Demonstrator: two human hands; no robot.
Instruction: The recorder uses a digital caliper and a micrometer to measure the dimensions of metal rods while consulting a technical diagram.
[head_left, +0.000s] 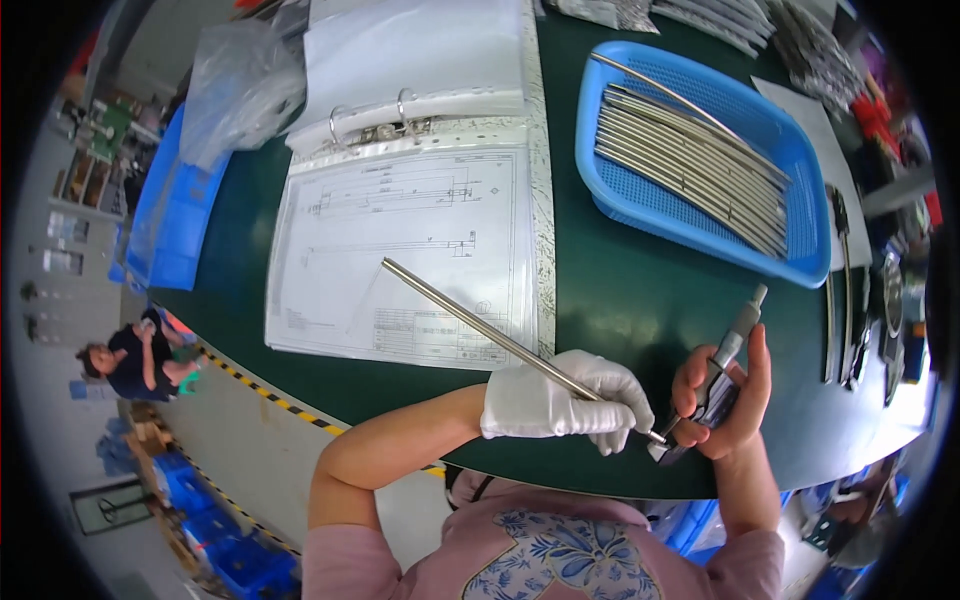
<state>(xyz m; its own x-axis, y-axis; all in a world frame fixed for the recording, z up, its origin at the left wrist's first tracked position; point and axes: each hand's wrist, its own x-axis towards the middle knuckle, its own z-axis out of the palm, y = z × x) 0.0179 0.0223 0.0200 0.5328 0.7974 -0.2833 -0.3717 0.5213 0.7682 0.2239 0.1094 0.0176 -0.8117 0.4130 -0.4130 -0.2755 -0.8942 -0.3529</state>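
At the near edge of the tabletop, the left hand has fingers around a rod, the right hand around a micrometer.

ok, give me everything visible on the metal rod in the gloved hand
The long, slim, silvery metal rod looks straight, smooth and shiny, like steel. It slants down to the right, its upper-left end over the white printed drawing sheet. The white-gloved left hand grips it toward its lower end. That end shows past the glove beside the black-and-silver micrometer; whether they touch is too small to tell.
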